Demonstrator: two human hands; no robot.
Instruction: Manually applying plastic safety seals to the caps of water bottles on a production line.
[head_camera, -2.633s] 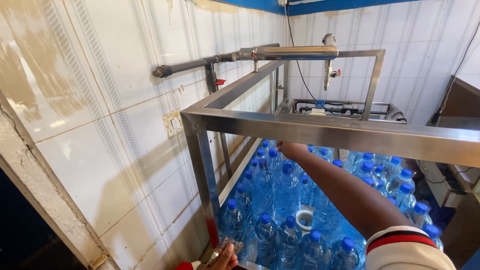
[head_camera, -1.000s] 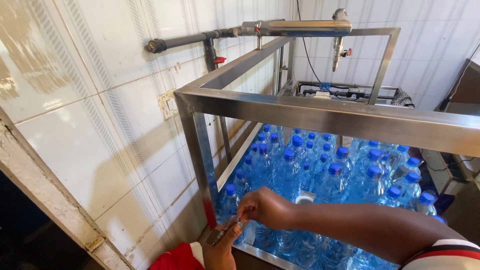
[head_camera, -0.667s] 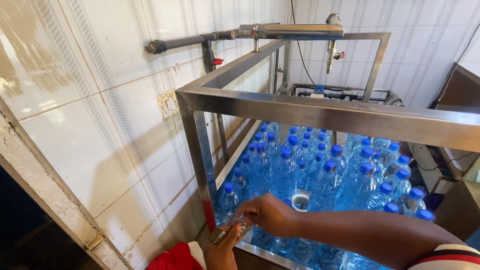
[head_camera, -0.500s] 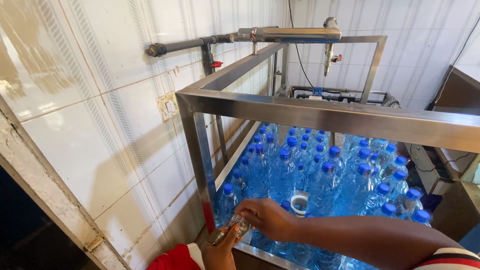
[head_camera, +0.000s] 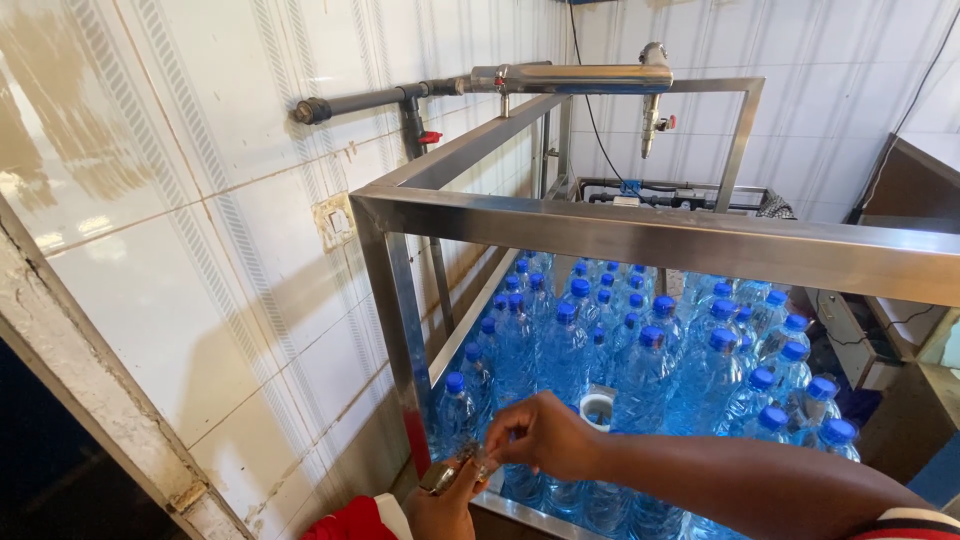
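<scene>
My right hand (head_camera: 543, 436) reaches across from the right, fingers pinched at a small shiny object (head_camera: 452, 470) held up by my left hand (head_camera: 443, 508) at the bottom edge of the view. What the object is cannot be told. Just behind both hands stand several clear water bottles with blue caps (head_camera: 640, 345), packed inside a stainless steel frame (head_camera: 640, 230). One bottle (head_camera: 597, 407) right past my right hand has no cap and shows a white open neck.
A white tiled wall (head_camera: 200, 200) runs along the left, with a dark pipe and a steel tube (head_camera: 560, 78) mounted above the frame. A wall socket (head_camera: 336, 220) sits by the frame's post. A dark doorway is at the lower left, and a brown cabinet (head_camera: 920, 190) at the right.
My right arm has drawn back from deep among the bottles to the near edge, where its fingers now meet the object in my left hand. The camera has tilted slightly.
</scene>
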